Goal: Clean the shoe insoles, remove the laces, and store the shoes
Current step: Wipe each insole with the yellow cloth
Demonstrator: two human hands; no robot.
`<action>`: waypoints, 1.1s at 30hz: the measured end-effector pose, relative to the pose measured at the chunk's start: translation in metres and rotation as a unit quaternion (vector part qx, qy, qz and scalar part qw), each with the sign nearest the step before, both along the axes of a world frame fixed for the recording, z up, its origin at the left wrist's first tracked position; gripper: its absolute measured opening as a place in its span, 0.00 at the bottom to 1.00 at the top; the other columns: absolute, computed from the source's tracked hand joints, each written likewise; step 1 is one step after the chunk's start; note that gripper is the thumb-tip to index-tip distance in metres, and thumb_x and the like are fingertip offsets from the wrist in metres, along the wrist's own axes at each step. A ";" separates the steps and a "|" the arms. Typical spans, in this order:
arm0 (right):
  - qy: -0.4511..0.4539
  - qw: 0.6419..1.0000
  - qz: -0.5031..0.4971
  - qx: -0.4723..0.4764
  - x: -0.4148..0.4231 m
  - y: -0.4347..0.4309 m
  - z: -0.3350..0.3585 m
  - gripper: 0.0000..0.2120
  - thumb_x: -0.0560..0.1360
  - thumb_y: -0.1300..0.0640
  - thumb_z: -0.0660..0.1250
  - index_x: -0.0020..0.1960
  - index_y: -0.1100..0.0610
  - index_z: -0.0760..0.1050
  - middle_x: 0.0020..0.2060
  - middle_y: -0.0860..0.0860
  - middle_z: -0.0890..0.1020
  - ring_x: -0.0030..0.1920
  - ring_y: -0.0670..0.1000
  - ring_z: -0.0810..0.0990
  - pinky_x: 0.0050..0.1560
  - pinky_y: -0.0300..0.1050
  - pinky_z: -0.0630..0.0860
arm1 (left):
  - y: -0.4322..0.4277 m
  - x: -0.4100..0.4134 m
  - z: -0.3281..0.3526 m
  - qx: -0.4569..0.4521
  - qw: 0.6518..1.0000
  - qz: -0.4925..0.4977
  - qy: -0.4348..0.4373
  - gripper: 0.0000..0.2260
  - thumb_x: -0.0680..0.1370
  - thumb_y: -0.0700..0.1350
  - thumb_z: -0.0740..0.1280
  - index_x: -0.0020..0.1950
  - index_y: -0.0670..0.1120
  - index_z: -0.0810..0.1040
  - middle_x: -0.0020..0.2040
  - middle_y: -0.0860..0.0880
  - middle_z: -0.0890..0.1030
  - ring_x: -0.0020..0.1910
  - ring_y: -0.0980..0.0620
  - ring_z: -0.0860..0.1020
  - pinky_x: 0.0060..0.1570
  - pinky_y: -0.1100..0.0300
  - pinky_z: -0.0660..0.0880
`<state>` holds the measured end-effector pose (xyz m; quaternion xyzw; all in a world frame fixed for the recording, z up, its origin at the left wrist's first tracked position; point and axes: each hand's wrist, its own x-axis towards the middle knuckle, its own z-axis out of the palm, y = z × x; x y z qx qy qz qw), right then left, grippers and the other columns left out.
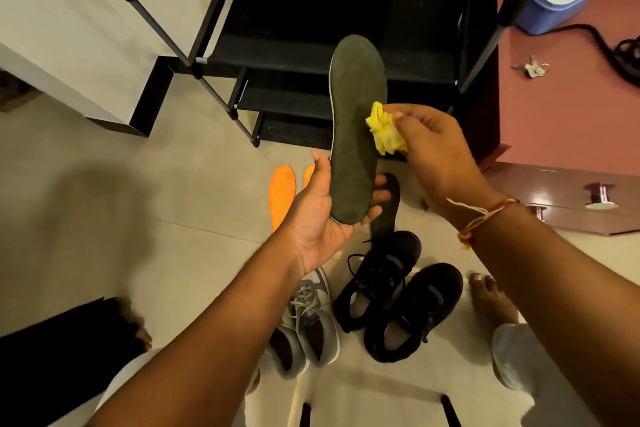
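Open floor (104,184) on the left; shoe rack (294,55) straight ahead, drawer unit (554,191) right, black shoes (377,281) underfoot

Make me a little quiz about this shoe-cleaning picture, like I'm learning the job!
1. True or false: the left hand holds the long dark grey insole up by its lower end.
2. Pick one: what does the right hand pinch against that insole? A) a crumpled yellow cloth B) a white brush C) a blue sponge
3. Count: how many black lace-up shoes stand on the pale tiled floor?

Key: 1 true; 2 A; 3 two.
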<state>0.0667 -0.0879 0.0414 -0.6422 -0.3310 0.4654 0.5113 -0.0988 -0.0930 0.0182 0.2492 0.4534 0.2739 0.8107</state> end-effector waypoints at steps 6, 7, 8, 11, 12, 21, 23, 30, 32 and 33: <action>-0.067 0.979 0.188 -0.042 -0.004 -0.004 0.000 0.28 0.75 0.69 0.61 0.72 0.51 0.70 0.70 0.45 0.68 0.69 0.48 0.68 0.63 0.38 0.74 | 0.009 -0.005 0.005 0.007 1.000 0.002 0.006 0.27 0.83 0.61 0.53 0.74 0.46 0.72 0.65 0.41 0.80 0.60 0.45 0.80 0.62 0.50 0.75; -0.148 0.964 0.218 -0.030 -0.005 -0.006 0.003 0.30 0.76 0.71 0.59 0.75 0.51 0.66 0.73 0.42 0.63 0.71 0.44 0.62 0.62 0.26 0.67 | 0.010 -0.006 0.005 0.001 1.000 0.001 0.002 0.25 0.84 0.60 0.53 0.75 0.47 0.71 0.67 0.42 0.79 0.62 0.43 0.79 0.64 0.49 0.73; -0.225 0.944 0.243 -0.014 -0.006 -0.008 0.003 0.31 0.77 0.71 0.59 0.76 0.51 0.63 0.75 0.43 0.61 0.72 0.42 0.59 0.63 0.22 0.60 | 0.010 -0.006 0.005 -0.005 1.000 0.000 -0.004 0.24 0.84 0.60 0.54 0.76 0.48 0.70 0.68 0.42 0.79 0.64 0.41 0.78 0.66 0.47 0.72; -0.336 0.906 0.257 0.033 -0.009 -0.012 0.002 0.28 0.80 0.67 0.59 0.77 0.50 0.62 0.76 0.48 0.63 0.75 0.50 0.63 0.72 0.38 0.61 | 0.011 -0.008 0.001 -0.014 1.000 0.010 -0.020 0.21 0.84 0.56 0.57 0.76 0.52 0.67 0.68 0.43 0.78 0.67 0.38 0.77 0.69 0.39 0.69; -0.337 0.906 0.254 0.038 -0.009 -0.013 0.001 0.27 0.80 0.65 0.61 0.77 0.49 0.63 0.74 0.50 0.68 0.71 0.51 0.70 0.70 0.44 0.69 | 0.010 -0.008 0.000 -0.013 1.000 0.013 -0.024 0.20 0.84 0.54 0.57 0.76 0.53 0.67 0.68 0.43 0.79 0.66 0.37 0.77 0.68 0.38 0.69; -0.257 0.952 0.152 0.066 -0.011 -0.017 -0.001 0.19 0.74 0.54 0.73 0.63 0.49 0.73 0.58 0.47 0.81 0.58 0.49 0.80 0.42 0.47 0.84 | 0.003 -0.005 -0.001 0.005 0.999 0.002 -0.032 0.17 0.84 0.50 0.55 0.72 0.52 0.70 0.66 0.42 0.79 0.65 0.36 0.78 0.66 0.32 0.68; -0.278 0.946 0.146 0.082 -0.012 -0.017 -0.002 0.14 0.75 0.56 0.72 0.61 0.50 0.79 0.56 0.47 0.81 0.56 0.47 0.80 0.47 0.48 0.83 | 0.001 -0.003 0.001 0.009 0.999 0.001 -0.043 0.15 0.84 0.49 0.54 0.68 0.53 0.73 0.62 0.45 0.82 0.56 0.43 0.82 0.66 0.32 0.69; -0.377 0.908 0.154 0.097 -0.021 -0.019 -0.003 0.12 0.75 0.66 0.69 0.56 0.58 0.84 0.62 0.52 0.80 0.62 0.50 0.77 0.62 0.30 0.66 | 0.000 -0.003 0.001 0.007 0.995 -0.008 -0.098 0.16 0.83 0.49 0.54 0.69 0.53 0.72 0.65 0.44 0.78 0.60 0.41 0.78 0.65 0.29 0.67; -0.396 0.896 0.171 0.102 -0.023 -0.020 -0.001 0.12 0.76 0.66 0.68 0.57 0.58 0.83 0.63 0.52 0.79 0.64 0.52 0.76 0.65 0.36 0.68 | 0.000 -0.003 0.000 0.002 0.992 -0.005 -0.123 0.17 0.82 0.49 0.54 0.69 0.54 0.72 0.65 0.44 0.78 0.60 0.42 0.78 0.65 0.29 0.67; -0.401 0.891 0.183 0.106 -0.024 -0.020 0.000 0.12 0.76 0.64 0.67 0.59 0.58 0.82 0.64 0.52 0.78 0.65 0.52 0.75 0.66 0.38 0.68 | 0.001 -0.004 0.000 -0.002 0.990 0.001 -0.138 0.18 0.82 0.49 0.53 0.70 0.53 0.72 0.65 0.44 0.78 0.59 0.43 0.79 0.64 0.30 0.69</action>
